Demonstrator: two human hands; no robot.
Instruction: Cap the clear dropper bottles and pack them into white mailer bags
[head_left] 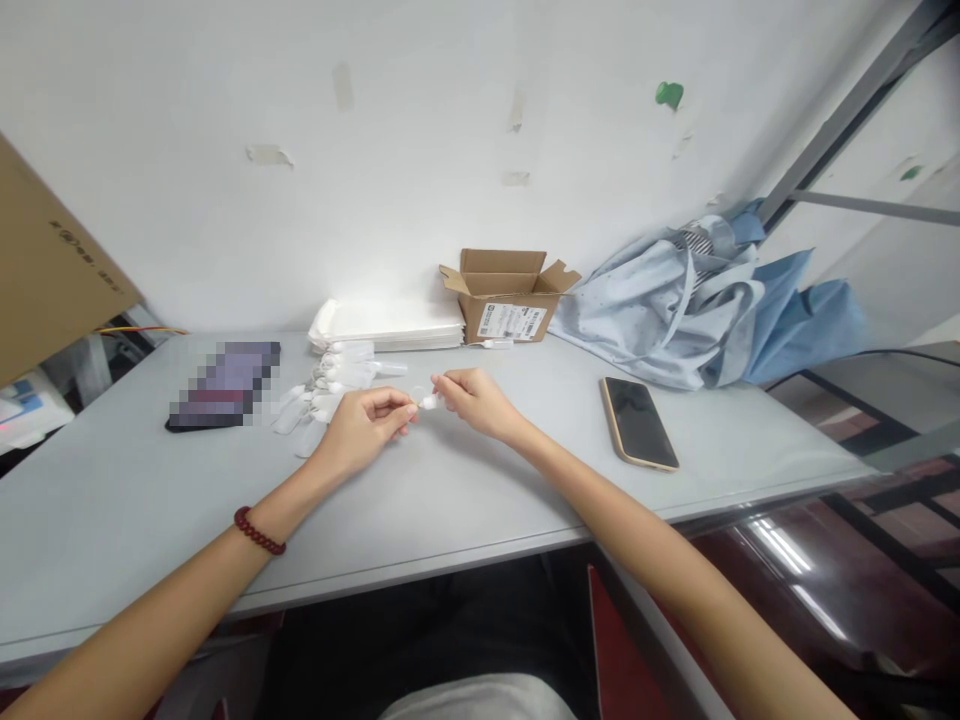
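My left hand [367, 425] and my right hand [474, 400] meet over the middle of the grey table, both with fingers pinched. Between the fingertips sits a small white plastic piece [430, 402], apparently with a thin clear loop beside it. My right fingers grip its right side. At its left end, my left thumb and finger pinch a tiny part too small to name. Just left of and behind my left hand lies a loose heap of clear plastic pieces with white ends [334, 372]. One more such piece [496, 344] rests before the small carton.
A stack of white flat packs [390, 325] and an open cardboard box [514, 315] stand against the wall. A phone [641, 422] lies at right, a pixelated dark object [229, 385] at left. Blue cloth [667, 310] is bunched at back right. A large carton [52, 260] stands far left.
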